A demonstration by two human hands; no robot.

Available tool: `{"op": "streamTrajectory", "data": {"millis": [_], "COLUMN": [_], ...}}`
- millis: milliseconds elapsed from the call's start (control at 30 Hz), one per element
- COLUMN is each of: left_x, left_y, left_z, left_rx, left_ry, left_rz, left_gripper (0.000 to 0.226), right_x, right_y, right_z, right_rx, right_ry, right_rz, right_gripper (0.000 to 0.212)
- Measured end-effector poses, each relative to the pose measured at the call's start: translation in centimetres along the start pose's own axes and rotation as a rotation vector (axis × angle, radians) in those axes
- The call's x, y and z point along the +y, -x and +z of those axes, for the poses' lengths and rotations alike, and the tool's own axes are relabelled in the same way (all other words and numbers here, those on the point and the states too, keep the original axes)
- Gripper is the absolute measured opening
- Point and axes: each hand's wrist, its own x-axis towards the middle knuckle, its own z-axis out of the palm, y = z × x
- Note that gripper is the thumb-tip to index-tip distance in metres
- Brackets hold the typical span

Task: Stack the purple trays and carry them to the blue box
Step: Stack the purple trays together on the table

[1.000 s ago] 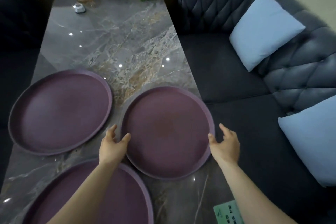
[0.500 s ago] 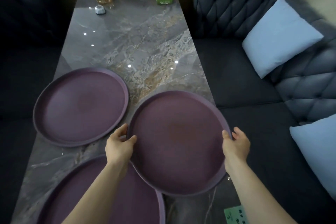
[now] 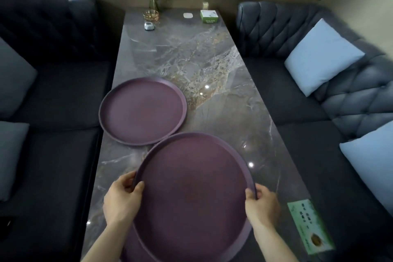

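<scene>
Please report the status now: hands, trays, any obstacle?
Left hand and right hand grip held tray, over near tray. Far tray untouched. Nothing in the way.

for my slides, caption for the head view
Both hands, left and right, grip a purple tray over another tray.

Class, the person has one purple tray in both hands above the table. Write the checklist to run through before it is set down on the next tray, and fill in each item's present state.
1. Left hand grips the rim of the held tray: ok.
2. Right hand grips the opposite rim: ok.
3. Held tray is over the near tray, whose edge shows beneath it: ok, though exact centring cannot tell.
4. Held tray is empty: ok.
5. Far tray lies flat on the marble table, still to be stacked: not ok.
6. Blue box in sight for the carry: not ok, none in view.
</scene>
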Motion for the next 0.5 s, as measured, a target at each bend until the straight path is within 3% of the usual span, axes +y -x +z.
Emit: {"op": "streamTrajectory", "data": {"millis": [133,333,500], "left_x": [-3.3,-5.7,-6.5], "left_y": [1.0,2.3,2.9], "left_z": [-1.6,-2.1,-2.2], "left_rx": [-0.024,-0.055,-0.028], "left_ry": [-0.074,-0.16,-0.177], "left_rz": [0.004,0.045,0.068], "left_gripper": [0.045,0.062,0.065], "right_x": [1.6,2.2,1.8], "right_y": [3.5,5.9,6.1], "right_z": [1.6,2.9,3.5], "right_rx": [-0.084,-0.183,-0.206], "right_ry": [0.046,0.035,0.059], "right_rz": [0.045,0.052,0.033], "right_gripper": [0.031,0.064,0.064]}}
